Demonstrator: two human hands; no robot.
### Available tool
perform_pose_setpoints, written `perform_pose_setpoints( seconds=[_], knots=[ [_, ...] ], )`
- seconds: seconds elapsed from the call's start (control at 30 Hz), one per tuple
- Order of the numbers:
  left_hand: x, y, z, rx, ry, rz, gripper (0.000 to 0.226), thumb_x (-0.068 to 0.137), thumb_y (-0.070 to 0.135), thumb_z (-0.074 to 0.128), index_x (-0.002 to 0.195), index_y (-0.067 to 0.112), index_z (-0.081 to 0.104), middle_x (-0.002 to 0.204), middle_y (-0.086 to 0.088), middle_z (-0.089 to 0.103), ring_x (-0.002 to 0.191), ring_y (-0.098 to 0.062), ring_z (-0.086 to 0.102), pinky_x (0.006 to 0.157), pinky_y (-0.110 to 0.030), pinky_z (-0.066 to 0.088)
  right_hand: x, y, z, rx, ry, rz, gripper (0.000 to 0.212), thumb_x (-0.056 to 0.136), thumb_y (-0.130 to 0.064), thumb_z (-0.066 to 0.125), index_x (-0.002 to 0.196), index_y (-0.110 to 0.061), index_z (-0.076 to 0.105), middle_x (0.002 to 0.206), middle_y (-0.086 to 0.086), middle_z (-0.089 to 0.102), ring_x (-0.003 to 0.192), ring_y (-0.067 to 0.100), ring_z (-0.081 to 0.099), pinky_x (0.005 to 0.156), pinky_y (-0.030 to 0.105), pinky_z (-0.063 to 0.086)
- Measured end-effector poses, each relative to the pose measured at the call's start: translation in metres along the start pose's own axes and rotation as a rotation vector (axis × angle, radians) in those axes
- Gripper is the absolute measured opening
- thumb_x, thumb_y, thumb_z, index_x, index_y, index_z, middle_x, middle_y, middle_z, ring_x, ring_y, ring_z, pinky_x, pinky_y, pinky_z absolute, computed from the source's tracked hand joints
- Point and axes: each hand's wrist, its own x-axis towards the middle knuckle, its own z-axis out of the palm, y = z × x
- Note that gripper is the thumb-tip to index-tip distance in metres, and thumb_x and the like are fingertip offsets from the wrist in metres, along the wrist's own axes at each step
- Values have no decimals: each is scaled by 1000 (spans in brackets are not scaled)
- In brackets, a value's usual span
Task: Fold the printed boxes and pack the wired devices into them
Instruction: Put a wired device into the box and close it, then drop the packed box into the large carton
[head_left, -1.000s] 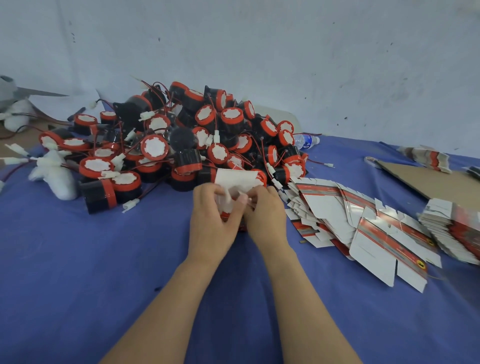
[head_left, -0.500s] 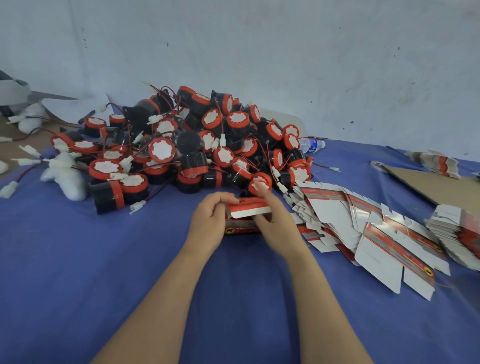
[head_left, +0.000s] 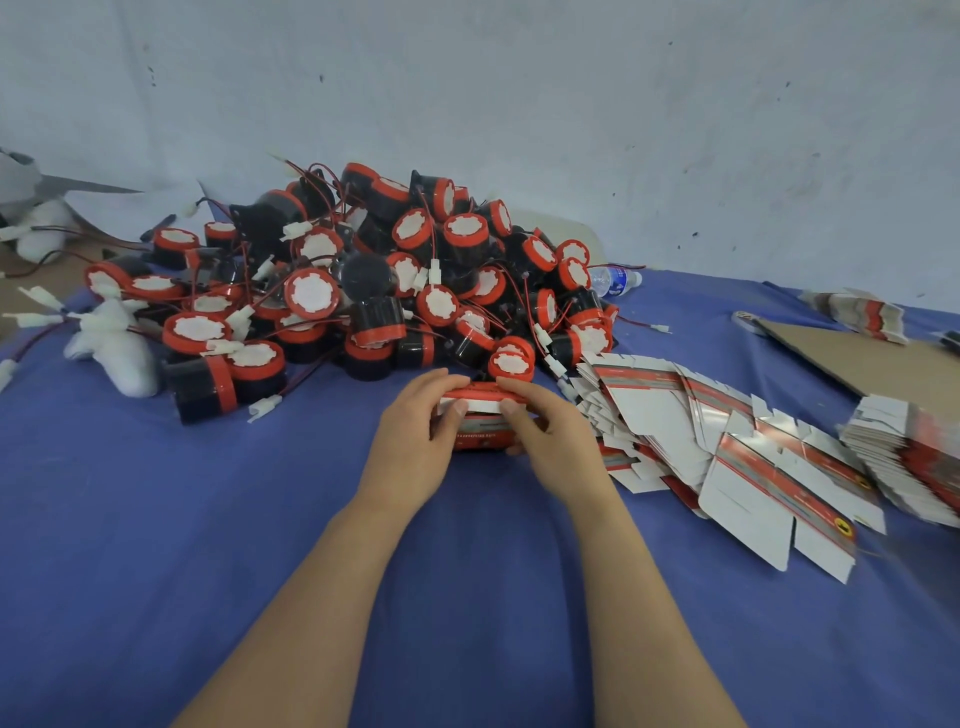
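- Box (head_left: 480, 434) is sitting on the blue cloth (head_left: 208, 519), just in front of the pile of devices (head_left: 363, 291) and beside the fanned blanks (head_left: 727, 447).
- Left hand (head_left: 415, 447) and right hand (head_left: 550, 441) are both gripping it, fingers curling over the top and thumbs pressing on the flap (head_left: 475, 404).
- Flap is risking a crease: uneven thumb pressure would be bending the thin card, or sending the tuck edge outside the front wall rather than inside it.
- A wire could be getting pinched under the flap and holding it proud; whether a device is already inside, I cannot tell.
- Flap may be springing back up once the thumbs are lifting, if it is not seating fully.
- Fingers are reaching close to the nearest device (head_left: 511, 362), just behind the box; a push forward could be nudging it and tugging the tangled wires.
- Box is looking small and low, red on its front with a line of print, the flap showing a white band under a red edge; its sides are hiding behind the hands.
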Motion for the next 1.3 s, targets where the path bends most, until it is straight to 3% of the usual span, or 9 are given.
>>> perform_pose_setpoints(
  seconds=[0.17, 0.37, 0.53, 0.63, 0.73, 0.83, 0.93, 1.03, 1.3],
  knots=[
    [0, 1, 1, 3, 13, -2, 27, 96, 9, 53, 121, 14, 60, 138, 0, 48, 119, -7, 46, 94, -11, 40, 1, 3, 3, -43, 26, -1, 30, 96, -26, 55, 125, -29, 61, 97, -9, 64, 71, 8, 60, 75, 24, 55],
    [0, 8, 4, -120, 30, -227, 13, 99, 22, 47, 105, 24, 59, 153, 0, 33, 137, -12, 34, 102, -23, 33, 0, 0, 14, 113, 20, 100, 21, 99, -33, 49, 109, -30, 67, 100, -9, 67, 86, 8, 63, 76, 28, 57],
    [1, 6, 5, -205, 35, -335, 33, 101, 24, 45, 134, 21, 47, 139, 2, 42, 126, -13, 44, 97, -24, 37, 4, -1, 25, 301, 154, 250, 19, 99, -24, 49, 115, -27, 60, 100, -5, 61, 81, 5, 60, 54, 11, 50],
    [4, 6, 11, -192, -4, -483, 49, 101, 24, 42, 147, 12, 29, 135, 6, 42, 114, -14, 48, 86, -23, 36, 6, -4, 27, 310, 147, 355, 35, 99, -21, 49, 134, -16, 48, 115, 3, 59, 92, 14, 61, 66, 19, 56],
    [11, 12, 14, -111, -23, -527, 34, 100, 17, 37, 129, 2, 47, 129, -15, 52, 111, -27, 53, 83, -33, 43, 4, -11, 31, 123, 122, 328, 27, 99, -16, 40, 104, -10, 65, 105, 10, 68, 91, 22, 62, 86, 44, 55],
    [6, 31, 14, -213, 41, -527, 37, 101, 16, 32, 135, 8, 46, 133, -14, 51, 117, -27, 50, 96, -39, 42, -7, -24, 33, 217, 149, 343, 29, 99, -16, 38, 116, -17, 63, 105, 2, 66, 90, 12, 58, 89, 36, 53],
    [-13, 65, 19, -385, 136, -449, 37, 105, 25, 31, 138, 19, 47, 125, -2, 55, 103, -13, 49, 87, -30, 37, -21, -37, 11, 393, 280, 240, 15, 101, -28, 43, 111, -32, 53, 102, -9, 62, 90, 0, 58, 78, 15, 48],
    [-22, 119, 40, -484, 85, -288, 39, 104, 25, 38, 141, 16, 47, 133, -2, 55, 115, -18, 54, 100, -36, 43, -49, -52, -50, 424, 470, 154, 4, 99, -31, 49, 99, -35, 50, 100, 0, 66, 92, 13, 63, 83, 32, 52],
    [-116, 344, 185, -640, -450, 109, 34, 101, 22, 45, 131, 12, 58, 128, -7, 62, 119, -23, 57, 101, -40, 45, -228, -77, -294, 13, 1187, 168, 27, 99, -34, 48, 120, -17, 50, 90, -12, 58, 74, -2, 59, 74, 23, 52]
  ],
)
